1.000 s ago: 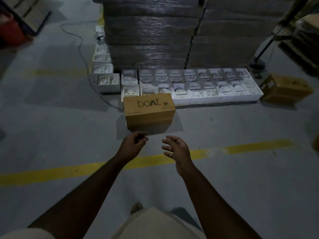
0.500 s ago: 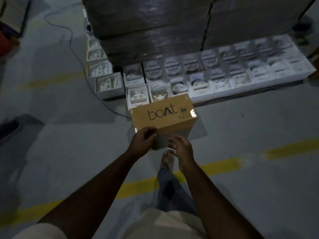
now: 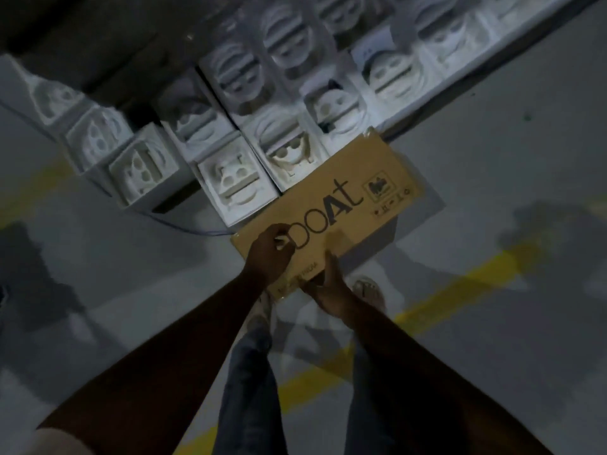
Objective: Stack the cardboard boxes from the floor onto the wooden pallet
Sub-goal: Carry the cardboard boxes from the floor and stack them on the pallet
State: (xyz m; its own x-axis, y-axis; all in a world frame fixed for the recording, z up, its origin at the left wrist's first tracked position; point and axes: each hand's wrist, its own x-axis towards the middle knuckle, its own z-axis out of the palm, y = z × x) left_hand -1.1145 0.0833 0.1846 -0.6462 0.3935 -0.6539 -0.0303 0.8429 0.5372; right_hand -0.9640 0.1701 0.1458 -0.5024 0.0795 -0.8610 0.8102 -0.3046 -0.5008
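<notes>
The person bends over a cardboard box (image 3: 331, 208) that sits on the grey floor (image 3: 492, 152), just in front of a row of white foam trays (image 3: 236, 185). The left hand (image 3: 269, 254) lies on the near top edge of the box, with its fingers curled over the printed face. The right hand (image 3: 328, 287) holds the near side lower down, fingers against the cardboard; how far they wrap under cannot be told. The step in hand seems to be the taking hold of the box, before the lift. The next move probably calls for a firm hold from both hands, then carrying to the pallet, which is not clearly in view.
</notes>
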